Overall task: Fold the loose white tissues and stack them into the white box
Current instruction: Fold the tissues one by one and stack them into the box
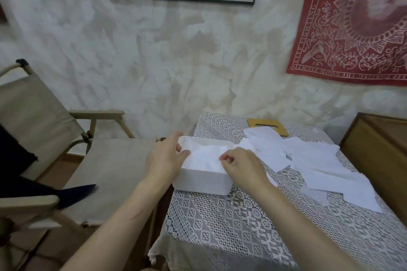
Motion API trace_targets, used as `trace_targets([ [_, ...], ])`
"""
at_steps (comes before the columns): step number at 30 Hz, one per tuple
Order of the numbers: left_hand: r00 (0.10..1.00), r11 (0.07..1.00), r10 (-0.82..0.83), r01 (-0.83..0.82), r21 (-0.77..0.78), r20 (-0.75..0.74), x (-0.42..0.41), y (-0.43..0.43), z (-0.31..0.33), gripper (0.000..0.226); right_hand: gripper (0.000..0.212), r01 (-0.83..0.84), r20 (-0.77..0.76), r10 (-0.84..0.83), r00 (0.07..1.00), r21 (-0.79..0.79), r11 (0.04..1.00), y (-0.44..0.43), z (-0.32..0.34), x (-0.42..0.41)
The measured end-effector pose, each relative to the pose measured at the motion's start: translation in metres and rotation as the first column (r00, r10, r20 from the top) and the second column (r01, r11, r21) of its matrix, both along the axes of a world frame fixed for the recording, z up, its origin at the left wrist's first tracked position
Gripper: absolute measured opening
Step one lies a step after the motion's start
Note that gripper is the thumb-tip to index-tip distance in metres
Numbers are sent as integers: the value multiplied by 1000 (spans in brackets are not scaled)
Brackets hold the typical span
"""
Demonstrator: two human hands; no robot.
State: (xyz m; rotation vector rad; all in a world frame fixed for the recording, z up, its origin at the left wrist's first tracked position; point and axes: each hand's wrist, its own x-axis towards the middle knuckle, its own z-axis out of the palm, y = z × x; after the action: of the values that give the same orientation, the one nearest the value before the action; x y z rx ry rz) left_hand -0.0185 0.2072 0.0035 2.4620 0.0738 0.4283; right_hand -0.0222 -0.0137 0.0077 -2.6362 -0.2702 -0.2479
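On the lace-covered bench [242,215] against a mottled plaster wall [154,61], the white box [202,182] sits near the left edge, with loose tissues [319,165] strewn to its right. The left hand [167,156] rests fairly straight fingers on the box's left rim; the right hand [242,164] pinches the top tissue [204,156] inside it with curled fingers.

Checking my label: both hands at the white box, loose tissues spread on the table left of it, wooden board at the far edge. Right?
Not quite. The head view shows the loose tissues spread right of the white box, not left. The left hand and right hand are at the box, and the wooden board lies at the far edge.
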Motion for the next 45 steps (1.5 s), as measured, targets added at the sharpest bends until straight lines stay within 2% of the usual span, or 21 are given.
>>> trace_targets([
  [2, 1000, 998, 5, -5, 66, 3, -2, -2, 1, 51, 25, 11, 29, -9, 1000, -53, 999, 0, 1, -3],
  [4, 1000, 987, 1, -3, 160, 11, -5, -4, 0, 41, 28, 7, 21, -5, 1000, -81, 997, -1, 1, -5],
  [6, 999, 978, -40, 34, 206, 25, -7, -6, -4, 30, 38, -38, -33, 35, 999, -84, 996, -3, 2, -7],
  [8, 997, 974, -72, 67, 218, 15, -9, -6, -10, 31, 48, -64, -105, 58, 993, -56, 996, -4, 2, -8],
  [12, 997, 986, -82, 81, 142, 1, -10, -5, -21, 73, 67, -8, -254, 14, 967, 26, 1000, -5, -1, -12],
  [14, 996, 992, -88, 86, 94, 17, -11, -7, -21, 74, 76, -9, -273, 32, 962, 86, 996, -6, -3, -16],
  [19, 985, 992, -117, 110, 61, 130, -18, -18, -15, 60, 97, -33, -265, 79, 961, 171, 985, -16, 3, -33],
  [23, 987, 993, -114, 109, 52, 116, -17, -27, -20, 33, 82, -37, -182, 59, 981, 122, 992, -28, 4, -43],
  [25, 991, 994, -107, 105, 33, 85, -16, -29, -24, 29, 75, -48, -152, 67, 986, 125, 991, -33, 3, -47],
  [28, 993, 993, -113, 111, 43, 42, -17, -31, -22, 27, 75, -83, -151, 115, 982, 202, 976, -44, -5, -51],
  [32, 968, 978, -76, 26, 205, 239, -33, -56, -9, 28, 64, -49, -133, 94, 987, 305, 951, -72, -19, -59],
  [34, 948, 977, -71, 3, 214, 310, -50, -85, -3, 19, 53, -8, -134, 56, 989, 334, 943, -91, -26, -64],
  [37, 935, 989, -104, 60, 138, 340, -65, -128, 2, 14, 40, 47, -133, -6, 991, 302, 952, -123, -34, -67],
  [40, 919, 979, -183, 138, 149, 350, -70, -164, -5, 12, 35, 92, -132, -61, 989, 246, 965, -153, -39, -66],
  [45, 926, 938, -328, 295, 184, 188, -59, -216, -42, 22, 30, 179, -95, -167, 981, 134, 975, -199, -41, -57],
])
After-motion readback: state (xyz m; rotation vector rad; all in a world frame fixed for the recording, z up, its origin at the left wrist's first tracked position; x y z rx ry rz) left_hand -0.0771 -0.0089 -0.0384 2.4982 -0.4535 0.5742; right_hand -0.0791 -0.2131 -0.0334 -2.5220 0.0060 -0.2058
